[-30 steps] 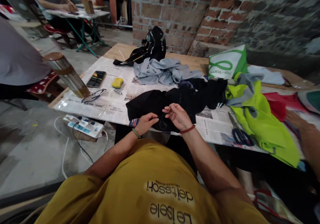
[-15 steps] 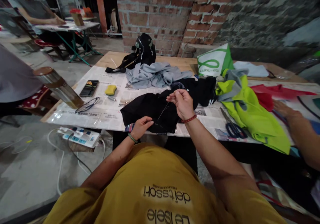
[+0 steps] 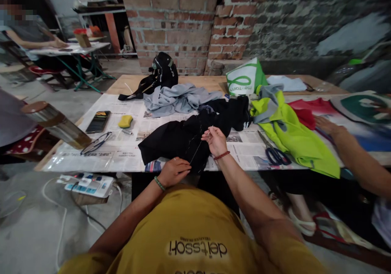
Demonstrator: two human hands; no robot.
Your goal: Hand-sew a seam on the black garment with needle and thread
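Note:
A black garment (image 3: 165, 137) lies at the table's near edge, with a line of light stitches running along it. My left hand (image 3: 174, 171) is closed on the garment's near edge, its fingertips beside the spot where a thread (image 3: 196, 152) meets the cloth. That pale thread runs taut up to my right hand (image 3: 216, 141), which is raised just above the garment in a pinch. A thin, light sewing needle (image 3: 212, 126) pokes out over its fingertips. The cloth beneath my left palm is hidden.
Dark-handled scissors (image 3: 276, 156) and a yellow-green garment (image 3: 293, 139) lie to the right, near a co-worker's arm (image 3: 351, 152). Glasses (image 3: 97, 143), a phone (image 3: 98, 121), a yellow sponge (image 3: 125, 121) and a tilted bottle (image 3: 58, 125) are left. Grey cloth (image 3: 180, 99) lies behind.
My right hand has come down closer to the garment, still drawing the thread tight. My left hand has turned flatter over the cloth edge. The whole view has shifted slightly.

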